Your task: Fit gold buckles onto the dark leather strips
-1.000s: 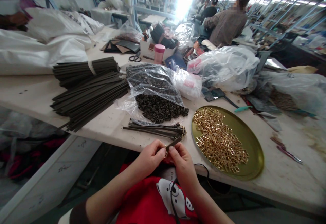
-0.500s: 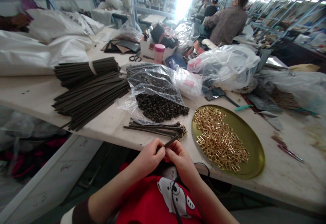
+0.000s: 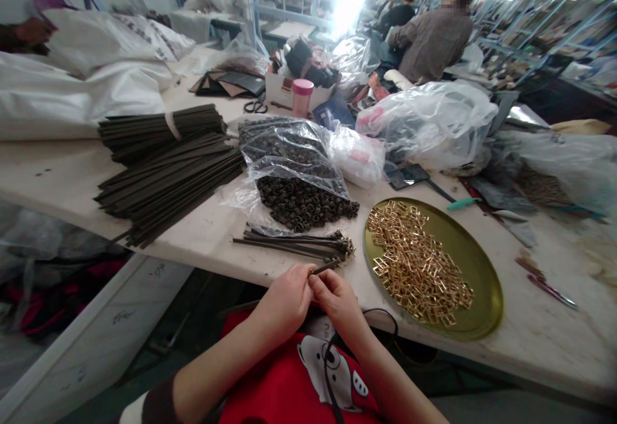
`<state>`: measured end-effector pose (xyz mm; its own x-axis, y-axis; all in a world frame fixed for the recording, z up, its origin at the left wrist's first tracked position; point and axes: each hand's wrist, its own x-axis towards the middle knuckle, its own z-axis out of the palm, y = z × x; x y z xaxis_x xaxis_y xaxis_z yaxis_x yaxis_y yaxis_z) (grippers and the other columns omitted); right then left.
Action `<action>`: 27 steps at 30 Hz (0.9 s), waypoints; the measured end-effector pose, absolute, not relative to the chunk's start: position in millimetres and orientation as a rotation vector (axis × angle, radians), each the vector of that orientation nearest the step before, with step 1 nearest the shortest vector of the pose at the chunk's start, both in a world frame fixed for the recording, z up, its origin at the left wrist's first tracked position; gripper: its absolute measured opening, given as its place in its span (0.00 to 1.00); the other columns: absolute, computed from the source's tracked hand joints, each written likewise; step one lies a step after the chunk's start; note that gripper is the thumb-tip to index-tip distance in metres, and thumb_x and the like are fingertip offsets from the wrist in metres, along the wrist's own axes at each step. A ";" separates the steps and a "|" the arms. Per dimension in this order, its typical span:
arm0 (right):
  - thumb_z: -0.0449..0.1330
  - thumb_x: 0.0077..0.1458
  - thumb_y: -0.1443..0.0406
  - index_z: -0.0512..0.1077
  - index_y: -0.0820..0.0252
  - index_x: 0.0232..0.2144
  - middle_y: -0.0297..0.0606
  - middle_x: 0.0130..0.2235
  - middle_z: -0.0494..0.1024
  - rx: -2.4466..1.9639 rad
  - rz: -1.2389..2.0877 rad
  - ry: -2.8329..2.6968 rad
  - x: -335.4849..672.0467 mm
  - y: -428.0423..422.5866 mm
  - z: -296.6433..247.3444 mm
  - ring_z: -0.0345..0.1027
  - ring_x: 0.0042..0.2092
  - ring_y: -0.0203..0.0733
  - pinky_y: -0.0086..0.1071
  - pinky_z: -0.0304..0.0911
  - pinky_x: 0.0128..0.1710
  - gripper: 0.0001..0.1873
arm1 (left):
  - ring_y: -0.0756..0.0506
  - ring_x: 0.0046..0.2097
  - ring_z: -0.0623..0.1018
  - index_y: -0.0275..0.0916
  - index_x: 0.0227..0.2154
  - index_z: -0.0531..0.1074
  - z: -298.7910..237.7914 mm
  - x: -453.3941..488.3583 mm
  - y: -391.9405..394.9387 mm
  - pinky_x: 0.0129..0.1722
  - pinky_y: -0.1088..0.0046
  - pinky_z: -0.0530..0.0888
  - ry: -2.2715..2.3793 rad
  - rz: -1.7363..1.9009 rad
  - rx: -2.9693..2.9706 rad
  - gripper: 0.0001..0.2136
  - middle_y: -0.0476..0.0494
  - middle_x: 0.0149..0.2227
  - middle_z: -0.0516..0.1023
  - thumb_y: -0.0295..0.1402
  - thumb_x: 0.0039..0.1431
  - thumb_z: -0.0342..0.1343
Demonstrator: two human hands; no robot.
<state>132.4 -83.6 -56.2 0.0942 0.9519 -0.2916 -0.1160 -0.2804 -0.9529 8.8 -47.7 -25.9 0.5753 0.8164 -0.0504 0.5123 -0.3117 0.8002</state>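
Note:
My left hand (image 3: 290, 292) and my right hand (image 3: 336, 292) meet at the table's front edge, fingers pinched together. Between them is a dark strap (image 3: 328, 266), its short end pointing up to the right. A small gold buckle (image 3: 312, 272) glints at my left fingertips; most of it is covered. Just beyond lie several finished-looking straps (image 3: 289, 242) with gold pieces at their right ends. To the right, a round gold-coloured tray (image 3: 475, 270) bears a heap of gold rectangular buckles (image 3: 419, 263). Small dark strap loops (image 3: 301, 205) spill from a clear plastic bag (image 3: 294, 148).
Bundles of long dark strips (image 3: 168, 173) lie at the left. Behind the loops stand a pink-lidded jar (image 3: 302, 97) and black scissors (image 3: 255, 107). Clear plastic bags (image 3: 429, 115), a teal-handled tool (image 3: 463, 203) and tweezers (image 3: 552, 291) are on the right. A co-worker (image 3: 434, 38) is farther back.
My left hand has turned and closed in over the strap, its fingers now pointing up. My right fingers have shifted along the strap, and its showing end sits lower.

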 end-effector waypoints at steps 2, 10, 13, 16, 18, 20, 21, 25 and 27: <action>0.59 0.47 0.53 0.66 0.61 0.25 0.29 0.22 0.66 -1.369 1.428 -0.908 133.2 -81.7 -58.4 0.58 0.25 0.32 0.26 0.55 0.23 0.16 | 0.43 0.46 0.70 0.32 0.45 0.65 -30.2 9.1 -48.8 0.49 0.63 0.67 1.077 0.449 2.038 0.15 0.36 0.43 0.71 0.26 0.57 0.40; 0.60 0.44 0.51 0.67 0.62 0.28 0.26 0.19 0.63 -1.364 1.497 -0.873 133.6 -81.2 -59.7 0.51 0.18 0.27 0.24 0.46 0.16 0.19 | 0.42 0.54 0.67 0.26 0.53 0.59 -41.3 8.8 -52.6 0.55 0.62 0.63 1.086 0.374 2.050 0.21 0.30 0.52 0.67 0.25 0.57 0.39; 0.59 0.44 0.51 0.66 0.62 0.28 0.26 0.19 0.62 -1.359 1.510 -0.897 134.0 -81.9 -55.0 0.51 0.18 0.28 0.24 0.47 0.17 0.19 | 0.43 0.55 0.65 0.26 0.54 0.58 -42.1 9.5 -53.9 0.56 0.63 0.62 1.088 0.371 2.024 0.21 0.30 0.53 0.66 0.26 0.57 0.38; 0.58 0.46 0.52 0.65 0.61 0.28 0.25 0.18 0.60 -1.352 1.519 -0.923 134.6 -81.6 -51.7 0.51 0.18 0.28 0.25 0.47 0.17 0.18 | 0.43 0.55 0.65 0.25 0.54 0.58 -40.3 10.4 -54.0 0.56 0.63 0.61 1.086 0.370 2.008 0.21 0.30 0.54 0.65 0.27 0.58 0.37; 0.58 0.46 0.53 0.65 0.61 0.28 0.25 0.18 0.60 -1.360 1.521 -0.941 134.8 -80.8 -50.8 0.50 0.19 0.29 0.25 0.47 0.17 0.16 | 0.42 0.55 0.66 0.25 0.54 0.58 -38.3 10.6 -53.7 0.56 0.62 0.62 1.077 0.353 2.024 0.21 0.29 0.54 0.65 0.27 0.58 0.37; 0.56 0.47 0.56 0.65 0.60 0.28 0.25 0.18 0.59 -1.370 1.506 -0.985 134.7 -79.4 -50.6 0.50 0.19 0.29 0.26 0.47 0.18 0.13 | 0.42 0.55 0.66 0.24 0.55 0.57 -36.4 10.5 -53.5 0.56 0.63 0.62 1.065 0.326 2.053 0.22 0.28 0.54 0.65 0.27 0.58 0.38; 0.56 0.48 0.57 0.65 0.60 0.27 0.25 0.18 0.59 -1.374 1.492 -1.015 134.5 -78.6 -50.5 0.50 0.19 0.30 0.26 0.47 0.18 0.12 | 0.42 0.55 0.66 0.24 0.55 0.56 -35.7 10.5 -53.7 0.56 0.63 0.62 1.058 0.314 2.070 0.22 0.28 0.54 0.65 0.27 0.58 0.38; 0.53 0.48 0.61 0.64 0.59 0.25 0.26 0.18 0.59 -1.404 1.415 -1.096 132.8 -75.2 -49.2 0.52 0.22 0.33 0.27 0.50 0.22 0.07 | 0.42 0.55 0.66 0.24 0.56 0.54 -36.6 11.6 -55.4 0.56 0.63 0.62 1.071 0.298 2.112 0.23 0.29 0.54 0.65 0.26 0.57 0.39; 0.53 0.47 0.62 0.64 0.59 0.24 0.27 0.19 0.60 -1.432 1.382 -1.096 131.6 -74.2 -48.4 0.53 0.24 0.34 0.27 0.50 0.23 0.06 | 0.42 0.54 0.66 0.25 0.56 0.55 -39.6 12.8 -56.8 0.55 0.63 0.63 1.109 0.313 2.120 0.23 0.29 0.53 0.66 0.25 0.56 0.39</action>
<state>131.6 -74.2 -48.4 0.0085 0.9651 -0.2618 0.0352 -0.2620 -0.9644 12.8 -56.8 -39.6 0.6017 0.7914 -0.1074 0.6188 -0.3769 0.6892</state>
